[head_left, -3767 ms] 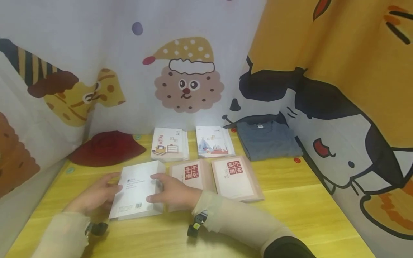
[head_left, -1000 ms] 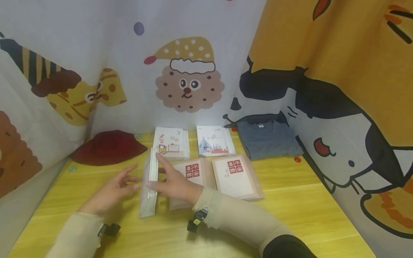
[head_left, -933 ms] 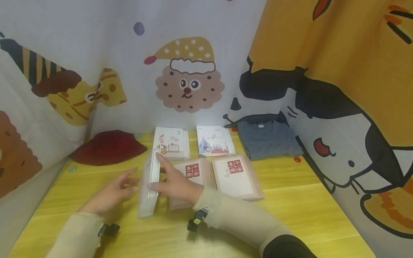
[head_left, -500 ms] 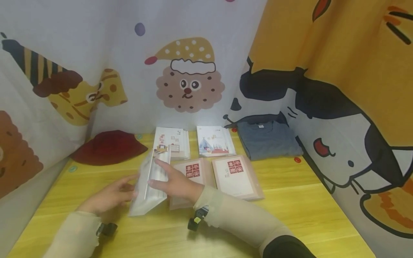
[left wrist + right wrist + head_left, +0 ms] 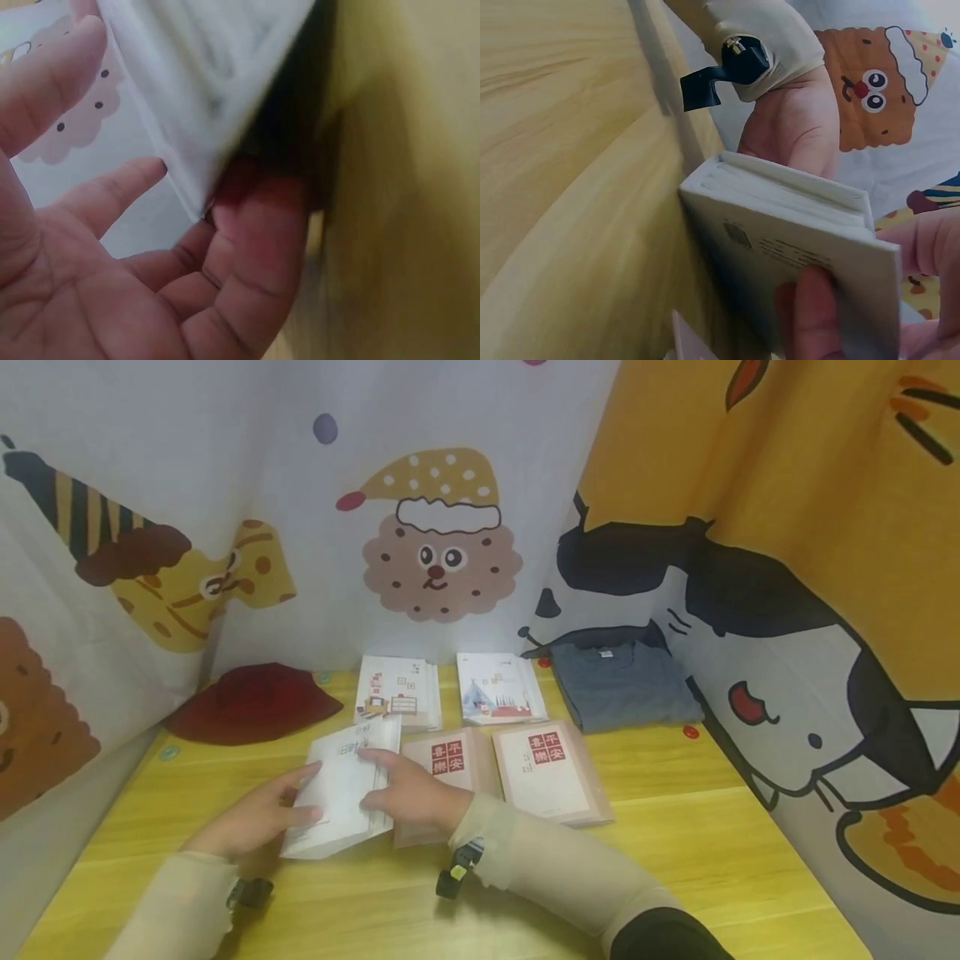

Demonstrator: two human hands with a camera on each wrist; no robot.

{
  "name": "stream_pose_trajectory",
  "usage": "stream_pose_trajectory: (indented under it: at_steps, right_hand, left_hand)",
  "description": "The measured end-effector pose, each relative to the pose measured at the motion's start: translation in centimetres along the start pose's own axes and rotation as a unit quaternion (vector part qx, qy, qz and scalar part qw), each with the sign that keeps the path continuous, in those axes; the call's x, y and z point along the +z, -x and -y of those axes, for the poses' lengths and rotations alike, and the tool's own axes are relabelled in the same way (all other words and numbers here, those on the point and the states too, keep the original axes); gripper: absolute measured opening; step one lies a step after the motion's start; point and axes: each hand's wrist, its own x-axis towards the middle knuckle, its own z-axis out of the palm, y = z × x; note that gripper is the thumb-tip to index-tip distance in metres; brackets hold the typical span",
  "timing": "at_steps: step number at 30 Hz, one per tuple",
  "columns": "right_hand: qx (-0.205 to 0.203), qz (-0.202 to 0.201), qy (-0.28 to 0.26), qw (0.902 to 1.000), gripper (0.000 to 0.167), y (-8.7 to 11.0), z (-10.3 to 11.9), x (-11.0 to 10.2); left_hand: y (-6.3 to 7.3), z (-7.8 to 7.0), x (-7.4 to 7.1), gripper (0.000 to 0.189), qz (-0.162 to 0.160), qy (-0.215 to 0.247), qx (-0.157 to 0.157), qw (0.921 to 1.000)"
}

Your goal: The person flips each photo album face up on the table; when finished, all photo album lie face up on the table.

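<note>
The head view looks forward and down over the left hand (image 5: 251, 817) and right hand (image 5: 420, 792); each wrist view looks from close behind its own; all share the white book (image 5: 337, 789) between them.

One white book (image 5: 337, 793) was between the fingers (image 5: 382, 758) of two hands (image 5: 251, 817) (image 5: 420, 793). Two beige books (image 5: 555, 785) (image 5: 457, 756) with red squares lay to the right of the fingers; beyond the fingertips were two white picture-covered books (image 5: 393, 681) (image 5: 495, 681), one red hat (image 5: 255, 703) leftward and one folded grey-blue garment (image 5: 626, 689) rightward.
</note>
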Motion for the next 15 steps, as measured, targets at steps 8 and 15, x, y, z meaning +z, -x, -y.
stream_pose_trajectory:
  at_steps: [8, 15]
  right_hand:
    - [0.012, 0.019, 0.015, 0.9996, 0.087, 0.1, 0.1, 0.6]
    - [0.048, -0.012, 0.014, 0.9987, 0.097, 0.6, 0.8, 1.4]
  left_hand:
    - [0.6, 1.2, -0.7, 0.089, -0.017, -0.029, -0.005, 0.9994]
    - [0.9, 1.6, -1.2, 0.089, -0.032, -0.042, -0.025, 0.9983]
